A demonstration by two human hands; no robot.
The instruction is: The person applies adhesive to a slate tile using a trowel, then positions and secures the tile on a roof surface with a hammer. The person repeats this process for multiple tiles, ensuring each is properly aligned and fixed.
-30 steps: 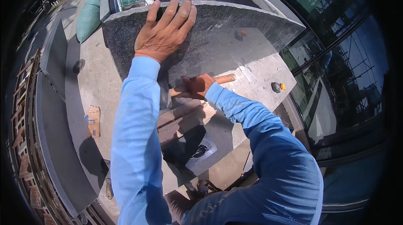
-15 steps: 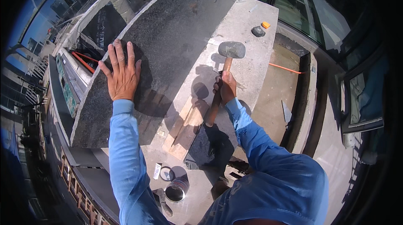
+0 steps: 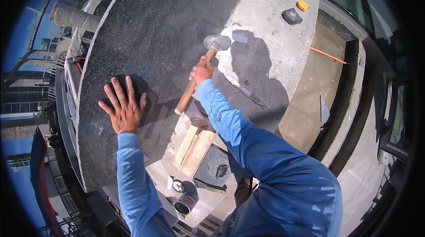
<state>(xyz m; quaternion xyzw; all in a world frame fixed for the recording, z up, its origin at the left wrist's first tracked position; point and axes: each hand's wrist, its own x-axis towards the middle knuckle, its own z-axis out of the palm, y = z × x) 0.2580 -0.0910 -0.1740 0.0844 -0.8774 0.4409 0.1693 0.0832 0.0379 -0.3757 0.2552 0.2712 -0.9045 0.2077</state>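
My left hand (image 3: 126, 107) lies flat with fingers spread on a large dark grey stone slab (image 3: 155, 29) that has a curved outer edge. In my right hand (image 3: 202, 72) is a mallet (image 3: 217, 42), gripped around its wooden handle. Its grey head is over the slab's inner edge, where the dark stone meets the pale concrete surface (image 3: 292, 51); whether it touches the stone I cannot tell. Beneath my right forearm lie wooden blocks (image 3: 195, 142) and a smaller dark stone piece (image 3: 217, 164).
An orange tape measure (image 3: 303, 5) and a dark lump (image 3: 291, 16) sit on the concrete at the far right. Near my body stand an open can (image 3: 186, 203) and a roll of tape (image 3: 178, 186). A sunken channel (image 3: 305, 108) runs along the right, with an orange rod (image 3: 328, 55) across it.
The mallet in my right hand has moved left, from above the concrete to the slab's edge. My view has shifted and turned; my left hand stays flat on the slab.
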